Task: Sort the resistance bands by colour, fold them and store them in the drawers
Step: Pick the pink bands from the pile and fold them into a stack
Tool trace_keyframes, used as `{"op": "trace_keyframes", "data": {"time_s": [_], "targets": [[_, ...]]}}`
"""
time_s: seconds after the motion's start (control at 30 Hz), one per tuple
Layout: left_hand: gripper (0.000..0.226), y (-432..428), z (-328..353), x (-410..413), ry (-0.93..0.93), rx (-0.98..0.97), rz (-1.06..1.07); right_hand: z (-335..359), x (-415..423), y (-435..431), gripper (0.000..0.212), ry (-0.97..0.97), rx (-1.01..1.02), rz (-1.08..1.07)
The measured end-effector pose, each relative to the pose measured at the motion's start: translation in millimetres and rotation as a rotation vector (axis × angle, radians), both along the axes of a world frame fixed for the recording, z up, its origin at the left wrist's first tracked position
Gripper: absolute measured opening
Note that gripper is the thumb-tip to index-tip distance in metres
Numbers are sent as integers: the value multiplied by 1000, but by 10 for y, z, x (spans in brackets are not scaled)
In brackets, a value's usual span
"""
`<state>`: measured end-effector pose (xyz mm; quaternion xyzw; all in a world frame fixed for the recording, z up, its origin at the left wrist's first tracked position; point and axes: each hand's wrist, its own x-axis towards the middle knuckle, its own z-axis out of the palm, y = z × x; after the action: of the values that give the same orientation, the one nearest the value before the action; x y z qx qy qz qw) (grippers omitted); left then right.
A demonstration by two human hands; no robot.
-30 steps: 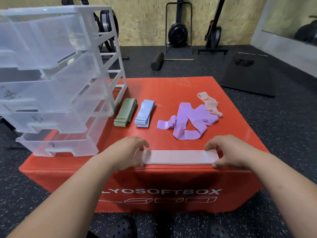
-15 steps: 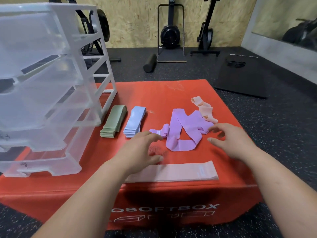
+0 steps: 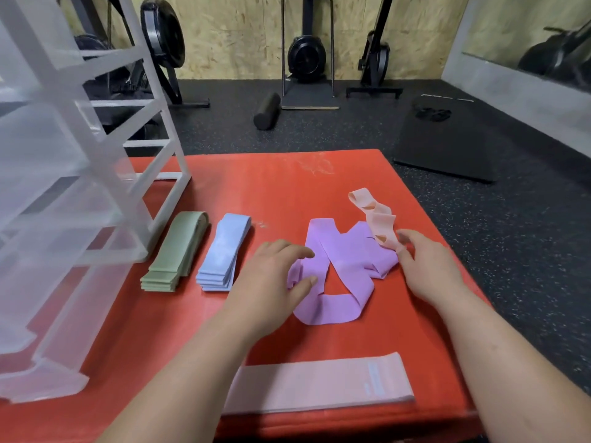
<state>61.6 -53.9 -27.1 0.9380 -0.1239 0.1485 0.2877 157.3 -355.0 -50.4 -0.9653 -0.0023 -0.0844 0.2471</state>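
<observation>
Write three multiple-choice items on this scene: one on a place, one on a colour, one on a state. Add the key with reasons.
1. Where does the folded pink band lie?
A. at the red box's near edge
B. in a drawer
C. on the floor

2. Which folded stack lies nearest the drawer unit?
A. blue
B. the green stack
C. purple

3. The purple pile is:
A. neatly stacked
B. loose and unfolded
C. rolled up

Key: 1 A, it lies flat along the front edge; 2 B, it lies beside the unit's frame; 3 B, its loops sprawl across the box.
</observation>
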Motion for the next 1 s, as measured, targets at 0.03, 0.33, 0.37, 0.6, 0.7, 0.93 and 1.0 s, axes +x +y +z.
{"op": "trace_keyframes", "data": {"time_s": [0.03, 0.33, 0.37, 0.6, 0.7, 0.93, 1.0], "targets": [[35, -13, -5, 12, 3, -4, -6, -29, 24, 15, 36, -8, -10, -13], [31, -16, 19, -36, 5, -2, -30, 304, -98, 130, 12, -254, 114, -20], [30, -5, 31, -47, 0, -1, -27, 436, -175, 177, 10, -285, 173, 23], [29, 2, 97, -171, 2, 0, -16, 676, -766, 369, 17, 176, 186, 558], [30, -1, 94, -215, 22, 19, -27, 533, -728, 260, 17, 266, 122, 517], [28, -39, 85, -242, 45, 32, -35, 390, -555, 175, 24, 1, -32, 214], [28, -44, 75, -238, 49, 40, -37, 329, -547, 249, 28, 10, -102, 216]]}}
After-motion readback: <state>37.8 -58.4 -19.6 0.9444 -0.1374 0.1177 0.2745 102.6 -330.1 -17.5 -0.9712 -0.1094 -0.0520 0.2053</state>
